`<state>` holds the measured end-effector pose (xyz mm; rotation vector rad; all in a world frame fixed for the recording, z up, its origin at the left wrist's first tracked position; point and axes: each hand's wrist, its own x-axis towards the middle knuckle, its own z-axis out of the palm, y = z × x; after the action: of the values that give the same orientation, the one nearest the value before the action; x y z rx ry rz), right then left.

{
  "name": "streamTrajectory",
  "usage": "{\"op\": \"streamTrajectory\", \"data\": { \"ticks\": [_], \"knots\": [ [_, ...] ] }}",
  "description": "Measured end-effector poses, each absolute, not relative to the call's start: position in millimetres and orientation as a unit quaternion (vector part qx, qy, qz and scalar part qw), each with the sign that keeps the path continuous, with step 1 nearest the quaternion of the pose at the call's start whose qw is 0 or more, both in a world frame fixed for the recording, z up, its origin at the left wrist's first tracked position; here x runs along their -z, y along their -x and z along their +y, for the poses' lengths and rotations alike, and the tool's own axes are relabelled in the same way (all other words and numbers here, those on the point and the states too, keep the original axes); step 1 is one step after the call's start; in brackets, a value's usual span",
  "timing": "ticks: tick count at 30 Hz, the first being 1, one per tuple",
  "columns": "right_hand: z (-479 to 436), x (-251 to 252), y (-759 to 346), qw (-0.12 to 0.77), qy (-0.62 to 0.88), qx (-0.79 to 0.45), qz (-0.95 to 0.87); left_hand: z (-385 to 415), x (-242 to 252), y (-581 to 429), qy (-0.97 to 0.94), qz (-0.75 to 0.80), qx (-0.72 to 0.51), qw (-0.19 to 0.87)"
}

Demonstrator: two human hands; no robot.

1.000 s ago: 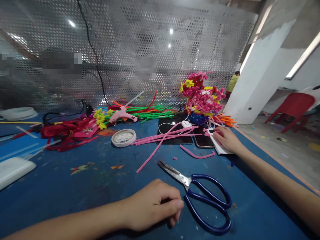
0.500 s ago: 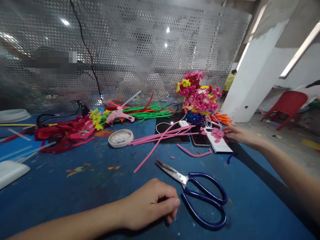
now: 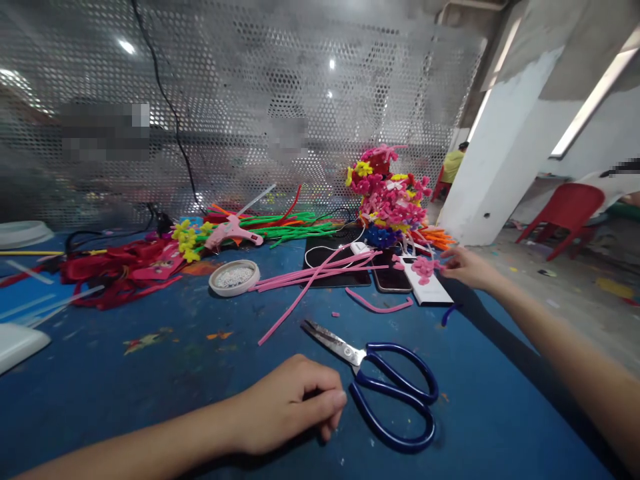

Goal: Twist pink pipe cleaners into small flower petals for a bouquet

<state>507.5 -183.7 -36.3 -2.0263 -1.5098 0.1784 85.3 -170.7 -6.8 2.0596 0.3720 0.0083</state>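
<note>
My left hand [image 3: 300, 407] rests on the blue table with its fingers loosely curled and nothing visible in them. Just right of it lie large scissors [image 3: 357, 357] with dark blue handles, their blades nearly closed. Farther off, my right hand [image 3: 467, 267] has its fingers bent together at the right edge of a pink pipe-cleaner flower [image 3: 424, 268]. That flower lies over a white power bank [image 3: 427, 287]; the exact grip is small and partly hidden. Several pink pipe cleaners [image 3: 310, 270] spread from a round dish of small white beads [image 3: 234, 277].
A bunch of pipe-cleaner flowers [image 3: 393, 193] stands behind two dark devices, one a phone [image 3: 393, 277]. A pink glue gun [image 3: 233, 233] lies before green pipe cleaners [image 3: 300, 225]. Red ribbons [image 3: 115, 270] lie at left. A perforated metal screen [image 3: 225, 100] rises behind.
The whole view has shifted slightly, so things appear farther left. My right hand's fingers have curled in more at the pink flower. My left hand and the scissors stay put.
</note>
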Motion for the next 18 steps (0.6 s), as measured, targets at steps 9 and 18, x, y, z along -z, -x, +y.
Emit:
{"op": "streamTrajectory", "data": {
  "ticks": [9,18],
  "knots": [
    [-166,48,-471,0.375,0.737,-0.028,-0.562,-171,8,-85,-0.848,0.153,-0.007,0.507],
    [-153,51,-419,0.285,0.662,0.029,-0.693,-172,8,-84,-0.847,0.148,-0.006,0.510]
  ]
}}
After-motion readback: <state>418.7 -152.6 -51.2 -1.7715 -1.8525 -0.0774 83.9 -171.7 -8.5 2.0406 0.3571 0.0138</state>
